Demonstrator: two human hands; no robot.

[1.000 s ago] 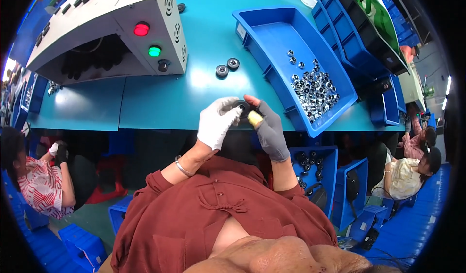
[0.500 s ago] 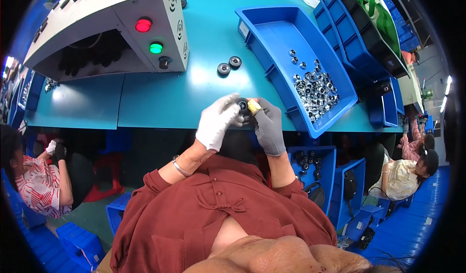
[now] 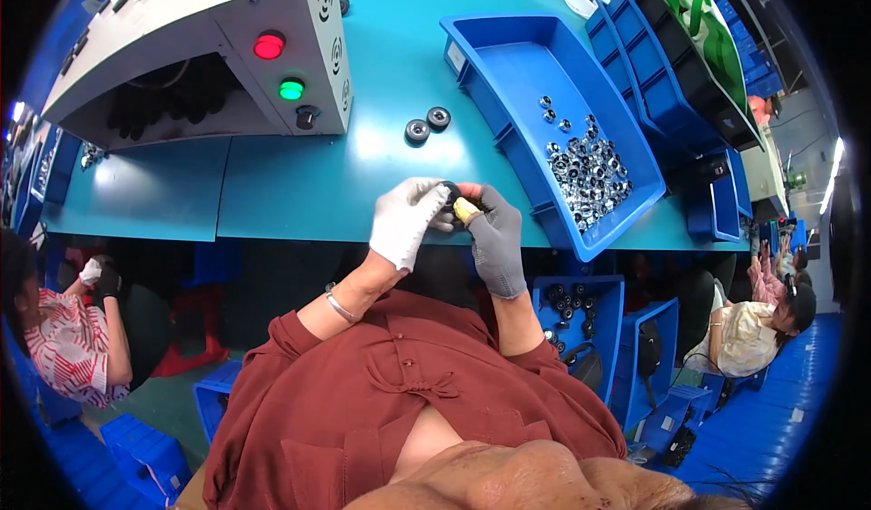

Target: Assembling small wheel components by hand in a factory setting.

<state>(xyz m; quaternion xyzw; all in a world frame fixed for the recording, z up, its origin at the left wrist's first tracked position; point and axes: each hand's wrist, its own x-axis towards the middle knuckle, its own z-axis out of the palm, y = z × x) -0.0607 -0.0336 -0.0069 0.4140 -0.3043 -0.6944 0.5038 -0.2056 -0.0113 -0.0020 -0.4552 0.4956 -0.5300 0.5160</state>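
Over the near edge of the table, both my hands hold a small black wheel [image 3: 450, 196] between them. My left hand [image 3: 401, 220], in a white glove, pinches it from the left with thumb and fingers. My right hand [image 3: 498, 247] wears a grey glove with yellow on the thumb and closes on it from the right. Fingers cover much of the wheel. Two more black wheels [image 3: 417, 132] lie side by side on the teal table [image 3: 390, 74] beyond my hands. Right of my hands, a blue bin [image 3: 515, 63] contains many shiny silver round parts [image 3: 588, 176].
A white machine [image 3: 190, 43] with a dark opening, a red lamp [image 3: 269, 45] and a green lamp [image 3: 291, 89] stands at left. Stacked blue crates [image 3: 626, 56] rise at far right. Below the table, a blue crate [image 3: 606, 328] holds black wheels. Co-workers sit on both sides.
The wheel has turned in my fingers, so its face shows less. My right hand has tilted slightly and closed further around it; the left hand stays close by.
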